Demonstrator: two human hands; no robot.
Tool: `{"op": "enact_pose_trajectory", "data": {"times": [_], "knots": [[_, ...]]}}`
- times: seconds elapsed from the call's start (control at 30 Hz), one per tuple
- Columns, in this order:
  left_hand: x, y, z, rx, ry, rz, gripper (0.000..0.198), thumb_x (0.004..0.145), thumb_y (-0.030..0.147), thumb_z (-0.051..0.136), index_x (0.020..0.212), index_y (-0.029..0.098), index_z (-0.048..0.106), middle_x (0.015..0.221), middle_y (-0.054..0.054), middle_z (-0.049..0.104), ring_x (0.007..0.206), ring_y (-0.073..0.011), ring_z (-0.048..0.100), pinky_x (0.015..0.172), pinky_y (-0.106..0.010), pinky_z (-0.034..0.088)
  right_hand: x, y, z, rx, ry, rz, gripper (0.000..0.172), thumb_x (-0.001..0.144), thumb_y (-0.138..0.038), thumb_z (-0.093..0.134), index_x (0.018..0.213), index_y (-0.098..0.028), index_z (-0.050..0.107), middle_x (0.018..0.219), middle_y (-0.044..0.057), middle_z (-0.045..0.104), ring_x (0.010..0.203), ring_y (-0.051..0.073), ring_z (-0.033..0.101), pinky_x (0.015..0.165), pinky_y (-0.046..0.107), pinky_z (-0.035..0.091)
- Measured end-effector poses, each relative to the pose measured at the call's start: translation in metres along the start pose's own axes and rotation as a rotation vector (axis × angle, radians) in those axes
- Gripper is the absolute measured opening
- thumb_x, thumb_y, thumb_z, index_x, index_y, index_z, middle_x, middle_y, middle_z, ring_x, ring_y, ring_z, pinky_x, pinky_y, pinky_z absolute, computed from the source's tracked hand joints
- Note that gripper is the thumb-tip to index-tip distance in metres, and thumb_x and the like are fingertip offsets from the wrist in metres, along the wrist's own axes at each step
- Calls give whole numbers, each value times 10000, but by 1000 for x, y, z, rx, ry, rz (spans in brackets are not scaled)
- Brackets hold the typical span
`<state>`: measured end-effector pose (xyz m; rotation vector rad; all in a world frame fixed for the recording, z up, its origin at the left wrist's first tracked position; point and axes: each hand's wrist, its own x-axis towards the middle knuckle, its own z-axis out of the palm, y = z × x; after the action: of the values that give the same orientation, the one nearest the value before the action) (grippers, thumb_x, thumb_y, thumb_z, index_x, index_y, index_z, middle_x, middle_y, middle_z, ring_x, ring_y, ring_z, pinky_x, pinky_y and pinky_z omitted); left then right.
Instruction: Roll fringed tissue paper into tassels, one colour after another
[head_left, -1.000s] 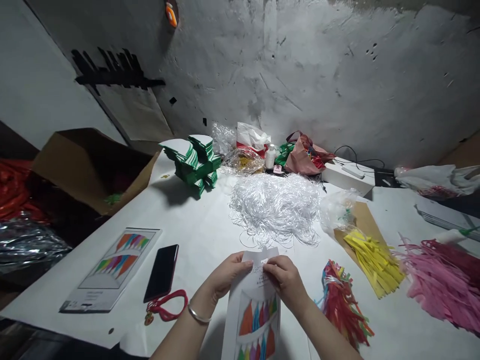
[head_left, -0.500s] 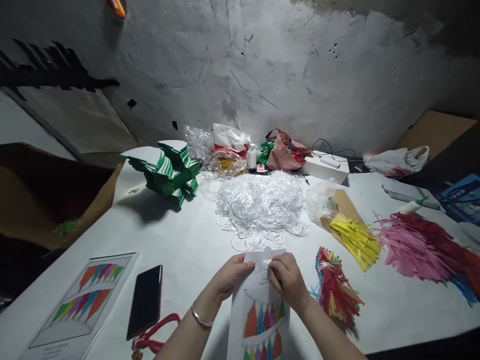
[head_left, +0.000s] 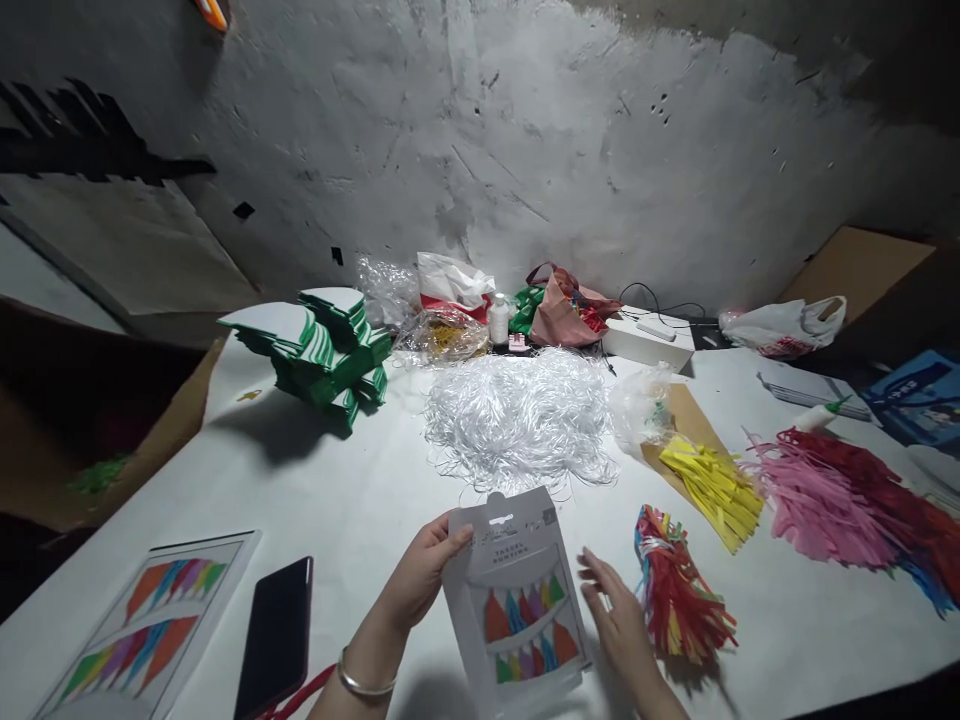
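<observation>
Head view: well out to the left of the left fingers, a flat printed pack [head_left: 142,630] is lying on the surface [head_left: 360,510], and a phone [head_left: 275,635] is resting between it and the left forearm. A red strap [head_left: 306,692] is running close beside that forearm, so a sweep of the arm could be catching it and perhaps tugging the phone. Between the two hands, the printed box [head_left: 529,600] is hanging on a one-sided hold; it could be swinging or slipping if the left thumb is easing off, and its thin card could be creasing if the thumb is pressing hard. Just beyond the box's top edge, loose white string [head_left: 521,420] is spreading, and a stray loop could be snagging on the tab. Right of the right fingers, a tassel bundle [head_left: 679,585] is lying near enough for the hand to be brushing it.

As for the fingers, the left hand [head_left: 418,570] is pinching the box's upper left edge, thumb on the front, the other fingertips hiding behind. The right hand [head_left: 619,625] is holding nothing, its fingers loosely parted and half curled, just beside the box's right edge without touching.
</observation>
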<state>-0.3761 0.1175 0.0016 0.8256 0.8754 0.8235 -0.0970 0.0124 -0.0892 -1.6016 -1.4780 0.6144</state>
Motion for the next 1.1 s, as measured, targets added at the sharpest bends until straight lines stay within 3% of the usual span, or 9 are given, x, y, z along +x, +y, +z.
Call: {"op": "enact_pose_trajectory", "data": {"times": [0.1,0.2,0.3,0.4,0.47,0.63,0.83,0.97,1.1], "knots": [[-2,-8,-5,35,89,25,496,718,522,821,999,132,700,948,-146,771,889,-322,719,805,-398,551,0,-32,15,85,-179,-103,309,964,-442,543,937,-189,718,774,33,714,670,173,662,599,229,531],[-4,-18,-11,91,295,112,619,712,530,820,1187,190,613,1227,-157,693,1210,-375,599,957,-434,499,7,-55,23,98,-171,-167,366,981,-385,508,697,-192,633,608,-4,600,555,152,583,510,215,468],[-14,-37,-6,165,490,233,850,665,520,858,1372,272,457,1521,-130,455,1461,-357,325,1144,-427,340,14,-66,28,82,-113,-245,253,977,-268,451,936,-211,693,779,42,671,697,196,654,620,264,538],[-31,-59,15,167,405,292,1044,555,572,901,1424,256,417,1550,-162,408,1444,-391,348,1159,-428,337,10,-78,45,-100,-28,-459,465,948,-140,412,1383,-223,554,1036,115,713,872,243,700,710,323,591],[-42,-66,31,131,365,221,948,615,637,838,1386,228,467,1473,-176,504,1397,-403,416,1140,-439,367,1,-89,61,-247,45,-599,574,933,-101,425,1498,-200,427,1112,155,710,913,273,705,718,359,610],[-55,-45,34,110,626,7,509,759,589,726,1096,213,657,1337,-133,629,1431,-387,358,1166,-436,340,-14,-113,71,-236,-90,-731,505,930,-254,514,1412,-105,491,1201,232,665,1001,351,677,777,472,617],[-64,-14,18,-89,268,10,498,774,535,744,1161,231,669,1110,-83,744,1144,-342,631,879,-379,551,21,-123,10,-98,-35,-673,521,934,-67,451,1431,-218,491,1180,154,644,1079,272,631,882,437,565],[-70,-10,37,-242,29,-130,523,715,477,791,1126,165,707,916,-105,772,895,-327,716,617,-316,534,38,-128,-13,-87,67,-683,467,947,-89,531,1371,-279,566,1062,108,674,957,259,640,784,429,552],[-72,-13,59,-294,-40,-174,491,708,496,759,991,95,756,838,-129,763,810,-292,713,627,-298,520,39,-128,-26,-11,66,-658,368,946,-112,573,1275,-261,645,989,90,692,904,232,653,749,372,577]]}}
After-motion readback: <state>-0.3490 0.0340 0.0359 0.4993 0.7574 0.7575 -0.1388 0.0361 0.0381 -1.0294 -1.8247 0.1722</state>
